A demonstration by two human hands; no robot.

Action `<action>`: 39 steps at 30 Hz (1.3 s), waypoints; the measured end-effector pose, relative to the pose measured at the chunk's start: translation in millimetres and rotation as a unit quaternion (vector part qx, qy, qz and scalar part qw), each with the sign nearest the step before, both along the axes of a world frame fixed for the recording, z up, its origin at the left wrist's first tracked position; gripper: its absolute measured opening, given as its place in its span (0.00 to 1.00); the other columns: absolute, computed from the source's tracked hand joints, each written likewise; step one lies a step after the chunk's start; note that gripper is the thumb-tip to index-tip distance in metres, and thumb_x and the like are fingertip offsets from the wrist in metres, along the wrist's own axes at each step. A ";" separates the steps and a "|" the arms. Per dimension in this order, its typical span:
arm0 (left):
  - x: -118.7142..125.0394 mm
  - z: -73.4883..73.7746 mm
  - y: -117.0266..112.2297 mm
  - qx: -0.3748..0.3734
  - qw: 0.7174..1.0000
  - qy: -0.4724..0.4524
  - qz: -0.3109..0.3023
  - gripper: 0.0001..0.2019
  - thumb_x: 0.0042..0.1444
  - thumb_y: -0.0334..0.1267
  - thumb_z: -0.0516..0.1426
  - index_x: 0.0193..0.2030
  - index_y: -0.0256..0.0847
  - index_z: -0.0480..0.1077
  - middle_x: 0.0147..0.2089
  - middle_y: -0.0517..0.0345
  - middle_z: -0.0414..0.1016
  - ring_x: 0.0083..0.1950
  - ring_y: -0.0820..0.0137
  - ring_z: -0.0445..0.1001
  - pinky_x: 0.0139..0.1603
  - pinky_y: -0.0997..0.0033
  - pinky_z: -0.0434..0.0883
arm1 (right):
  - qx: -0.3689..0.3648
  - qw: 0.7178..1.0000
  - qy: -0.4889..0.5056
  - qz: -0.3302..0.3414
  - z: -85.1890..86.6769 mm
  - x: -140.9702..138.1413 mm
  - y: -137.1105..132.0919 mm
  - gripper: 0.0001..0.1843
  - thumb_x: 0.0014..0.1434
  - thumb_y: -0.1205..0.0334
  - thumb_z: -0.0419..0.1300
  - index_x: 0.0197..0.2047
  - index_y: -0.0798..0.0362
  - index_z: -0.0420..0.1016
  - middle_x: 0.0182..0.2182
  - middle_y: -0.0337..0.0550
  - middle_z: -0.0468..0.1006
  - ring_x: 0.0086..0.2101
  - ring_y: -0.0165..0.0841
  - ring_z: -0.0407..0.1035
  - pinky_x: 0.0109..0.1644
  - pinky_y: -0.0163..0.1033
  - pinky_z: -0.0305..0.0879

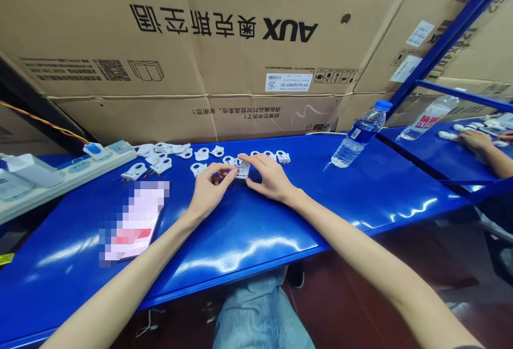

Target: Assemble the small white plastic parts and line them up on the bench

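My right hand (269, 177) grips a white plug with a ring-shaped handle (242, 169) between its thumb and fingers, just above the blue table. At the plug's left edge is my left hand (210, 189), its thumb and forefinger pinched together. A tiny red spot shows by these fingertips, but what they hold is too small to make out. Similar white plugs lie close around my hands, including one with metal pins (282, 157) on the right and another (197, 169) on the left. More white plugs (162, 165) form a loose group farther left.
A power strip (64, 180) with adapters runs along the left. Nearer me lies a blurred pinkish flat object (136, 220). A water bottle (359, 134) stands at the right. Large cartons (224, 71) wall off the back. Beyond the blue frame (444, 33), another person's hand (476, 140) touches white parts.
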State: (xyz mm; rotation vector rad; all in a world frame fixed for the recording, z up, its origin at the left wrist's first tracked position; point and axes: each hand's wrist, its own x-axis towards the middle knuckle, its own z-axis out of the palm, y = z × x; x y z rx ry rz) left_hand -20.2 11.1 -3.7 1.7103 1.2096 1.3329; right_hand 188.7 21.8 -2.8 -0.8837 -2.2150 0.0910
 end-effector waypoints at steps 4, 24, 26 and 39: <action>-0.2 0.9 0.5 -0.008 1.000 -0.008 -0.006 0.13 0.57 0.51 0.65 0.38 0.43 0.81 0.34 0.57 0.77 0.32 0.70 0.69 0.32 0.69 0.65 | 0.004 1.000 0.005 0.008 -0.3 -0.5 0.4 0.29 0.65 0.66 0.58 0.69 0.51 0.65 0.59 0.51 0.77 0.56 0.45 0.72 0.62 0.54 0.71; 1.6 9.9 -4.3 -0.017 1.000 0.003 0.003 0.13 0.56 0.50 0.65 0.39 0.43 0.77 0.32 0.61 0.71 0.32 0.71 0.66 0.33 0.70 0.65 | -0.021 1.000 -0.004 0.013 -0.3 0.2 -1.5 0.31 0.66 0.64 0.59 0.71 0.47 0.63 0.60 0.50 0.77 0.56 0.44 0.72 0.62 0.54 0.71; 1.4 7.6 -3.4 -0.012 1.000 0.006 0.003 0.12 0.57 0.50 0.64 0.37 0.43 0.76 0.32 0.60 0.71 0.33 0.71 0.67 0.33 0.70 0.65 | -0.020 1.000 -0.003 0.015 -0.5 -0.5 -1.8 0.31 0.66 0.64 0.59 0.71 0.47 0.63 0.60 0.49 0.78 0.56 0.44 0.73 0.62 0.54 0.71; -2.7 2.7 0.6 0.001 0.999 0.031 0.010 0.13 0.59 0.51 0.63 0.38 0.42 0.76 0.35 0.58 0.74 0.34 0.71 0.70 0.35 0.69 0.67 | -0.019 1.000 -0.001 0.008 -1.1 3.3 1.7 0.31 0.66 0.64 0.59 0.71 0.48 0.63 0.61 0.49 0.77 0.57 0.44 0.72 0.63 0.54 0.70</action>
